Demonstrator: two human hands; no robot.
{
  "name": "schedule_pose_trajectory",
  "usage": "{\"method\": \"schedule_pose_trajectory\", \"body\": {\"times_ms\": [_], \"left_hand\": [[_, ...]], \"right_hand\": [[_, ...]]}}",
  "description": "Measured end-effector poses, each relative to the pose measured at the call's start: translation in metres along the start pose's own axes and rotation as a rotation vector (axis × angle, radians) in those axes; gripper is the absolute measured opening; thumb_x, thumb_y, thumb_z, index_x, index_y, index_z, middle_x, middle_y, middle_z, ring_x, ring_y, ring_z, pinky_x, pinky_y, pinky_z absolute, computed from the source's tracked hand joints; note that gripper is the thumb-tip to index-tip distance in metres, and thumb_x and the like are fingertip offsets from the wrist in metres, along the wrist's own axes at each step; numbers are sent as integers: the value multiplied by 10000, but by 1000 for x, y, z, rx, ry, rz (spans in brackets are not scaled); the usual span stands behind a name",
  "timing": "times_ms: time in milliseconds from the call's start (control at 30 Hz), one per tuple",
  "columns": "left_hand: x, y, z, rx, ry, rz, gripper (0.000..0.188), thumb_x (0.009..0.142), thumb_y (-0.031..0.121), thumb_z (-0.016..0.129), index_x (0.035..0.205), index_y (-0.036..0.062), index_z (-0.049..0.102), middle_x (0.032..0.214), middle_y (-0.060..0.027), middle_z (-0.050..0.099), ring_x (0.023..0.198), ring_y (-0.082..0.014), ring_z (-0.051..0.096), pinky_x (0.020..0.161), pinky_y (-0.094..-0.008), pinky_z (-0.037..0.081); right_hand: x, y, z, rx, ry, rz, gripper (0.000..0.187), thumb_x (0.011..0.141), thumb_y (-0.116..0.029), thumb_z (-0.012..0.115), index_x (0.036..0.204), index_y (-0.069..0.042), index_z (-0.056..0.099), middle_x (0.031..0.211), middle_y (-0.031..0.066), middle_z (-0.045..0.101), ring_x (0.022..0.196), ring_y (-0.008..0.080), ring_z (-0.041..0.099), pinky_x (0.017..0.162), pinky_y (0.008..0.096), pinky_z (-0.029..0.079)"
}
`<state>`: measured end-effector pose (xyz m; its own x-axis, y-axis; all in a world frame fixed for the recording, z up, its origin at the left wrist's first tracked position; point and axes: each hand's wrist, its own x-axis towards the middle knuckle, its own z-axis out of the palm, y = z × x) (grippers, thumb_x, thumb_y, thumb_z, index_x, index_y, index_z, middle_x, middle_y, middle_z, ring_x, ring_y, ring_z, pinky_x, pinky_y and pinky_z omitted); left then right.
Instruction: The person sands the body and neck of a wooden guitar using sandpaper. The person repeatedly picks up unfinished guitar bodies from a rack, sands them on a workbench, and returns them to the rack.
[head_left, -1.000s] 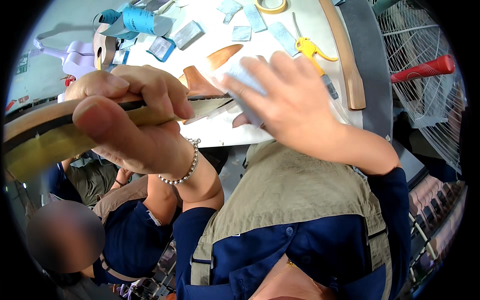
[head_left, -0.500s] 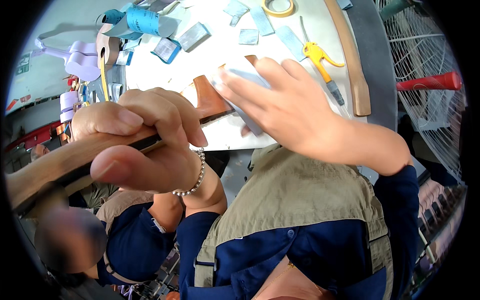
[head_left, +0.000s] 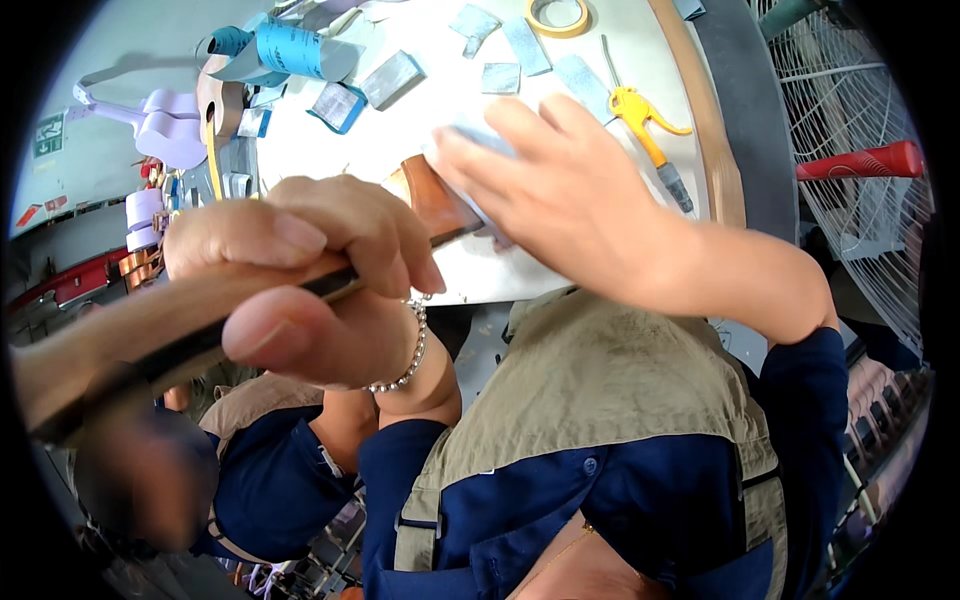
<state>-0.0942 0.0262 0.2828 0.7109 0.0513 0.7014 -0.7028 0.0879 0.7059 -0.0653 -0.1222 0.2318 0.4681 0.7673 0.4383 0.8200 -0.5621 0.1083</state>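
Observation:
My left hand (head_left: 310, 270) is wrapped round a pale wooden instrument neck (head_left: 130, 325) with a dark fretboard strip along its lower side. A beaded bracelet is on that wrist. Beyond my fingers the wood continues into a glossy reddish-brown end (head_left: 432, 197), partly hidden by both hands. My right hand (head_left: 570, 190) lies over this end, its fingers stretched across a pale blue-grey piece of sandpaper (head_left: 478, 136). Motion smears those fingers and the sandpaper, and most of the piece is covered.
Sandpaper scraps (head_left: 526, 46), sanding blocks (head_left: 392, 79), a blue sandpaper roll (head_left: 290, 48) and masking tape (head_left: 556, 14) lie on the white-topped table. A yellow air blow gun (head_left: 638, 112) lies right, beside another wooden neck (head_left: 705, 120). A wire-caged fan (head_left: 860, 220) stands far right; a co-worker (head_left: 270, 480) is at lower left.
The neck and my left hand appear slightly further right in the picture. My right hand has shifted a little over the brown end, still with the sandpaper. The whole view has moved slightly.

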Motion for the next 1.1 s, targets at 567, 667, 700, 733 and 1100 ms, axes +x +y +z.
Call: {"method": "schedule_pose_trajectory", "body": {"times_ms": [567,667,700,733,1100], "left_hand": [[-6,9,-3,1,1,-8,395,947,468,353,894,87,440,538,-11,459,360,-86,420,377,-203,306],[-6,9,-4,19,30,-19,406,946,477,347,895,85,440,545,-11,462,362,-87,421,379,-209,307],[-5,9,-5,20,22,-17,409,945,479,346,897,84,441,546,-11,461,363,-87,421,377,-208,306],[-5,10,-7,20,14,-15,412,945,481,344,899,84,442,546,-10,460,364,-87,421,376,-207,304],[1,1,-9,-42,-20,2,418,955,471,322,954,72,446,567,-40,463,361,-107,391,352,-218,286]], "right_hand": [[-24,-9,0,296,168,149,541,668,-266,648,1141,-22,552,1177,107,511,1070,269,476,863,408,422],[-24,-11,13,454,163,61,495,684,-183,611,1133,14,543,1162,128,509,1107,286,467,936,446,397],[-22,-8,15,547,162,87,477,692,-163,601,1130,17,545,1157,131,510,1108,284,466,945,447,391],[-20,-3,15,639,161,114,460,699,-143,591,1127,19,548,1151,134,510,1109,282,465,954,449,386],[6,-4,7,141,32,-49,250,720,-133,564,903,-4,675,1143,92,526,1120,248,453,1004,406,330]]}}
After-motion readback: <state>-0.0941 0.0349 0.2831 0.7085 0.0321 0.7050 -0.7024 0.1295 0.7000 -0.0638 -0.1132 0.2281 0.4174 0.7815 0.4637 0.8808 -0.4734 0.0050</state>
